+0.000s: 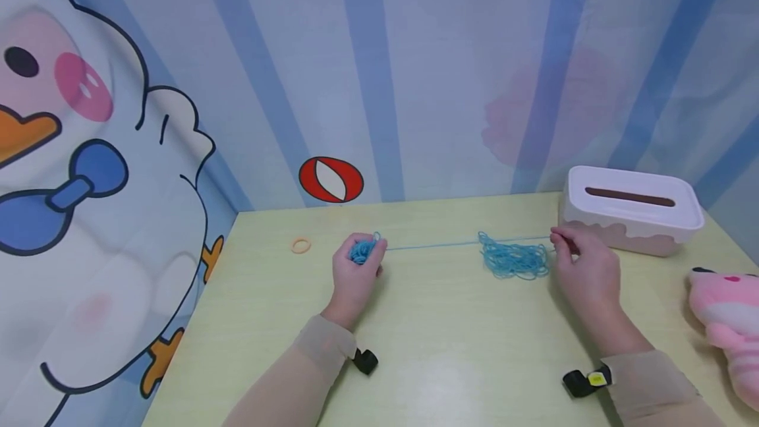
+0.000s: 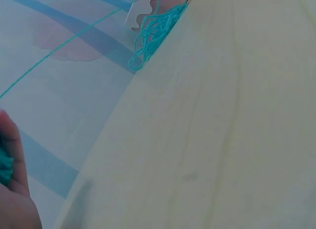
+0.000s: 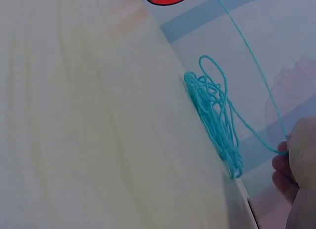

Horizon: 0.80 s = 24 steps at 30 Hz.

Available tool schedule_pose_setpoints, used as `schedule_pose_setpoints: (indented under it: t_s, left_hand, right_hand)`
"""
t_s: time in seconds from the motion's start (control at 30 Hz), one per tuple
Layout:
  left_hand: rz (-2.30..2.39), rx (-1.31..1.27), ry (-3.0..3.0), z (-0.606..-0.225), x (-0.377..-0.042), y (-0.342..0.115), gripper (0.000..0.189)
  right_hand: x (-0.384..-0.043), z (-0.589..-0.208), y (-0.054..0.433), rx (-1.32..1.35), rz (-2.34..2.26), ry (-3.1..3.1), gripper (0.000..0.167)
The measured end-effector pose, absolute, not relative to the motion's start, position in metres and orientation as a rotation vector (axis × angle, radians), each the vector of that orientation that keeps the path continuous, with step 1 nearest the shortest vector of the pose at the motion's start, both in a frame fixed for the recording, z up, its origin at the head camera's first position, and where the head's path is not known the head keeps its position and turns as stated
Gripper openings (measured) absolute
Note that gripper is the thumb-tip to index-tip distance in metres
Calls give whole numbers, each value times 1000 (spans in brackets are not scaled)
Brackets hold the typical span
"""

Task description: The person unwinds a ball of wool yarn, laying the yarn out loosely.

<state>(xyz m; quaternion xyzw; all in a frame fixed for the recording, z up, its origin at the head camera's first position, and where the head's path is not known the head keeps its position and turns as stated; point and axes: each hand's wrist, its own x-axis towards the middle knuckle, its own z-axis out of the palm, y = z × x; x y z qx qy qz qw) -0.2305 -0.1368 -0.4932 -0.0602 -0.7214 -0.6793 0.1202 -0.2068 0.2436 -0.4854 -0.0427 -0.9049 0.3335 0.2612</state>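
Observation:
In the head view my left hand (image 1: 354,277) grips a small wad of blue yarn (image 1: 360,252), with a little loop sticking up above the fingers. From it a single strand (image 1: 429,246) runs taut to the right, passing just behind a loose pile of the same yarn (image 1: 514,258) on the table. My right hand (image 1: 584,269) pinches that strand between thumb and fingertips, right of the pile. The right wrist view shows a second length of yarn (image 3: 252,130) leading from the pile into the right fingers. Only an edge of the left hand (image 2: 17,189) shows in the left wrist view.
A pale orange ring (image 1: 300,246) lies on the table (image 1: 415,348) left of the left hand. Behind the right hand stands a white and pink tissue box (image 1: 634,209). A pink plush toy (image 1: 729,328) is at the right edge. A printed curtain (image 1: 439,84) hangs behind the table.

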Motion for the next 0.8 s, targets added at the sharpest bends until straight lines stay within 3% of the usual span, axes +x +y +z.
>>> schedule_pose_setpoints:
  t_s: [0.27,0.6,0.8]
  left_hand:
    - [-2090,-180,-2039,-494,-231,-137,30]
    - [-2093,-261,-2057,-496,-234,-135,20]
    - [-2116,-325,-2101,-494,-232,-133,30]
  right_hand:
    - [-208,-489,245,-163,828,-2697,32]
    - [-211,-490,244,-135,835,-2697,30]
    - [-210,-488,214,142,874,-2309,23]
